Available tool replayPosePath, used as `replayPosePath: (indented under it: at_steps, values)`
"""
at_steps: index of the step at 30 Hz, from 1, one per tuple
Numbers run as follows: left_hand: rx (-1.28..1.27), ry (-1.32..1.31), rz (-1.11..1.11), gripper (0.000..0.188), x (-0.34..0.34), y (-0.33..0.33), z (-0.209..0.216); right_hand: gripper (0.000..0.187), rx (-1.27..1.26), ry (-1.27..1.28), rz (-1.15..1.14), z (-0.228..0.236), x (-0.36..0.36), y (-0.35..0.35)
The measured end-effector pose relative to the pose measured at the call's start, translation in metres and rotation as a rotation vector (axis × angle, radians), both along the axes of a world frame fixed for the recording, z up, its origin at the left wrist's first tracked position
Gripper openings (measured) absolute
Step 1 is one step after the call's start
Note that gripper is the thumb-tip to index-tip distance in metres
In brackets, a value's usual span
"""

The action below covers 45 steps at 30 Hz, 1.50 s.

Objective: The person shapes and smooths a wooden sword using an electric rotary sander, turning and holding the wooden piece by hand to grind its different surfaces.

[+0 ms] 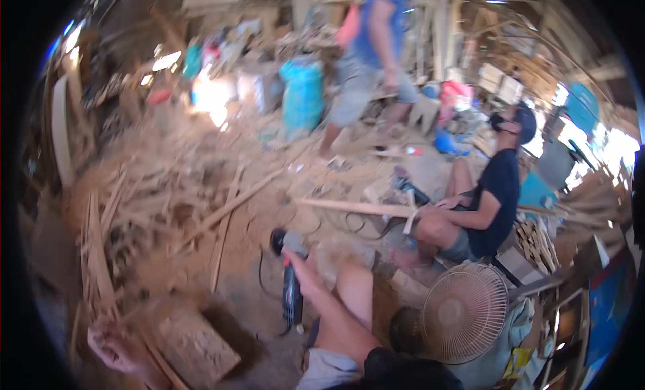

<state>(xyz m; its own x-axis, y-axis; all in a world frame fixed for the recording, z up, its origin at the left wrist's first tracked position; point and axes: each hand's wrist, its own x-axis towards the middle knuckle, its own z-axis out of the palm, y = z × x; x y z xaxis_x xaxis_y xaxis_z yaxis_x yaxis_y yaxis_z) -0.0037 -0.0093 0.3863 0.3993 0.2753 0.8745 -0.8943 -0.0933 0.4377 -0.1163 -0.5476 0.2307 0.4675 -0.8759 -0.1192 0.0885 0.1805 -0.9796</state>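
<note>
My right hand [302, 268] is closed on an angle grinder [291, 296], dark-bodied with a grey head and a round black disc at its far end. It is held beside my bent bare leg [355, 289], and a dark cord trails from it. At the lower left, my left hand [111, 344] is raised off to the side of a thick wooden block [201, 346]. Blur smears its fingers, so their grip is unclear, and no object shows in it.
Wood strips [97, 249] litter the dusty floor on the left. A round fan [463, 313] stands close on my right. Beyond it, a seated person [494, 202] in dark clothes is by a long board [356, 206]. Another person [383, 34] walks past a blue sack [301, 98].
</note>
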Motion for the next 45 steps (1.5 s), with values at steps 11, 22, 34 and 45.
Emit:
replayPosePath:
  at_steps: [11,22,34,45]
  values:
    - [0.133,0.051,-0.378,0.013,-0.072,-0.098,0.032,0.032,0.358,-0.011,0.343,0.053,-0.011,0.006]
    - [0.100,0.016,-0.403,0.014,-0.078,-0.075,0.036,0.036,0.238,0.025,0.324,0.043,-0.012,0.017]
    - [0.194,0.116,-0.383,0.016,-0.083,-0.090,0.033,0.033,0.203,0.029,0.318,0.045,-0.011,0.018]
    - [0.237,0.052,-0.375,0.013,-0.077,-0.099,0.029,0.038,0.230,0.043,0.315,0.051,-0.011,0.022]
